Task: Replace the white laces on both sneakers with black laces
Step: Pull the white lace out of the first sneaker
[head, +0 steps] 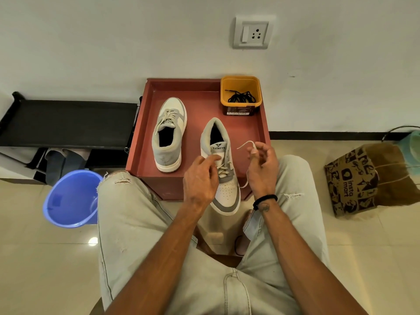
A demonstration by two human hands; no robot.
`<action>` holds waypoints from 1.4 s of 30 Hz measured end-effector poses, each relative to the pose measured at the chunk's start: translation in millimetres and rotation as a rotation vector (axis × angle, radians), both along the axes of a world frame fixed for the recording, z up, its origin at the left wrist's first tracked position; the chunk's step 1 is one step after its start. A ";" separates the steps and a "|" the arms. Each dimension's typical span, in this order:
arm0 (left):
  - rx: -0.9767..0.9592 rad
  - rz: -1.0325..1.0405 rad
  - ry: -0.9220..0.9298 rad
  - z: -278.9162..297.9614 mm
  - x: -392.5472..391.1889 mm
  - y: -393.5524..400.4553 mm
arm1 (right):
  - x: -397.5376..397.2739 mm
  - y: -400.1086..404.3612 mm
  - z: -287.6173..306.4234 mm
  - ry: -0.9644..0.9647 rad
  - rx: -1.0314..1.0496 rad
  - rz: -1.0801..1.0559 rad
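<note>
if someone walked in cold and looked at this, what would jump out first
Most likely the two hands at centre, working on the near sneaker on the red tray: the left hand rests on its laces while the right hand pinches a freed white lace off to the side. Next, the second sneaker, fully laced, sits further left on the tray. The yellow tub holding black laces stands at the tray's far right corner.

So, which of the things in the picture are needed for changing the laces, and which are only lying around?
Needed for the job:
- near sneaker, under the left hand
- white lace, pinched by the right hand
- far sneaker, white laces in
- black laces in the yellow tub
- red tray

Only lying around:
- blue bucket
- paper bag
- black rack
- wall socket
</note>
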State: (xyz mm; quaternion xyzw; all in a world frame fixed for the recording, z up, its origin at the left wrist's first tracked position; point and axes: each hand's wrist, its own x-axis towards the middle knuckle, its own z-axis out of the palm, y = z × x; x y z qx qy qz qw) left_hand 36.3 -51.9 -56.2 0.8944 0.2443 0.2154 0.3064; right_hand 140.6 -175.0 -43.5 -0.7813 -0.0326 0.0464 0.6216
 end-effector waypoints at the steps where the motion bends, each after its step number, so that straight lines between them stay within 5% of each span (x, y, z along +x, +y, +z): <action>1: 0.041 -0.010 0.025 0.3 0.2 -4.0 | -1.5 -0.8 -0.8 -0.016 -0.076 0.053; 4: 0.029 -0.015 0.052 1.6 2.7 -9.7 | -9.0 -1.0 -0.9 -0.153 -0.316 0.311; 10: -0.034 -0.060 0.105 4.4 4.4 0.7 | -15.6 2.5 -9.0 -0.294 -0.434 0.614; 15: -0.113 -0.036 0.093 1.5 9.7 2.4 | -12.8 0.6 -10.5 -0.304 -0.464 0.588; 18: -0.419 -0.002 0.023 0.9 10.0 2.6 | -9.9 2.3 -14.7 -0.293 -0.490 0.565; 22: -0.842 -0.026 0.149 11.7 6.5 10.9 | -9.9 2.9 -18.6 -0.286 -0.533 0.532; 28: -0.665 -0.004 0.072 15.2 1.0 20.8 | -12.4 2.9 -14.8 -0.289 -0.586 0.496; 35: -1.046 0.416 -0.301 25.3 -2.8 39.1 | -16.2 4.5 -9.9 -0.269 -0.573 0.483; 39: -1.301 0.384 -0.442 32.1 -3.7 39.2 | -16.4 5.0 -10.0 -0.249 -0.476 0.509; 42: -0.993 0.264 -0.212 29.5 -3.5 33.5 | -17.8 5.3 -8.6 -0.285 -0.430 0.521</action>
